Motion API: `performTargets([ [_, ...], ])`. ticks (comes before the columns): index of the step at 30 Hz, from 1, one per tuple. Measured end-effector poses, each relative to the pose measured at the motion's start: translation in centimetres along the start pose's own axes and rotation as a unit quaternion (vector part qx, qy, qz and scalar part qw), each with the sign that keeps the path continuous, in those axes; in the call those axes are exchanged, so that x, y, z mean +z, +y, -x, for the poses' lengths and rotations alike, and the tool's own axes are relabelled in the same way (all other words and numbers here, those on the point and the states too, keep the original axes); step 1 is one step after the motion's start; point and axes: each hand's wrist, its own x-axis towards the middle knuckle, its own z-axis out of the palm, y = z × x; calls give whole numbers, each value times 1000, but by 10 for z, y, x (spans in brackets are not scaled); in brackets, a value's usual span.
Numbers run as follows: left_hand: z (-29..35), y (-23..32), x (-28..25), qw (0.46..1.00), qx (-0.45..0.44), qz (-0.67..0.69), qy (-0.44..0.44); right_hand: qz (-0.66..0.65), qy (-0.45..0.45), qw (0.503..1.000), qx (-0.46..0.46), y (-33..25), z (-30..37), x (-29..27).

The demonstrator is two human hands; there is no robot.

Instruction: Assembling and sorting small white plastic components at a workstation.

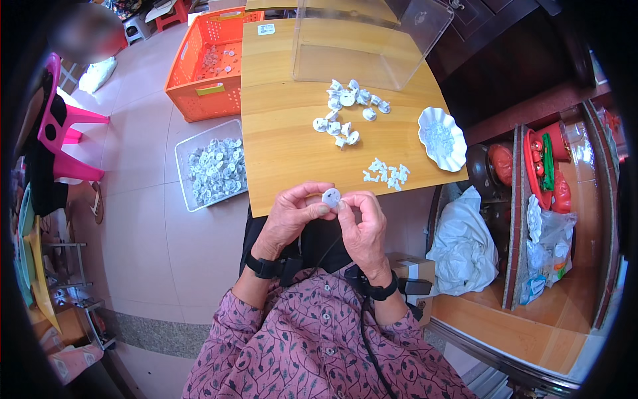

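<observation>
Between my two hands, just off the table's near edge, is a small round white plastic part [331, 197] with small holes or slots in its face. My left hand [297, 209] pinches it from the left with thumb and fingers. From the right, my right hand [361, 219] closes thumb and forefinger at its edge; whether a smaller piece is between those fingertips I cannot make out. On the wooden table [279, 133] ahead lie several similar white round parts [345, 100] in a loose cluster. Nearer to me is a small pile of tiny white pieces [389, 173].
A white scalloped dish [454, 158] of small translucent pieces stands at the table's right. A clear plastic box [352, 66] sits at the back. Left of the table are a clear bin [188, 193] full of white parts and an orange crate [193, 93]. Shelves [518, 219] stand right.
</observation>
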Motion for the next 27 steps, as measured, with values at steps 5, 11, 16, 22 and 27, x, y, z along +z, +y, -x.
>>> performTargets([
  [5, -1, 0, 1, 1000, 22, -21, -3, 30, 1, 999, -29, -5, -2, -1],
  [11, 0, 2, 4, 999, 30, -35, 11, 34, 1, 999, -41, -5, -2, -1],
  [16, 0, 2, 4, 996, 47, -73, -1, 35, -3, 999, -32, -6, -1, 0],
  [22, 0, 1, 1, 992, 66, -107, -7, 46, -10, 999, -23, -4, 0, 1],
  [27, 1, 3, 0, 988, 69, -136, -10, 63, -16, 998, -24, -3, 2, 2],
])
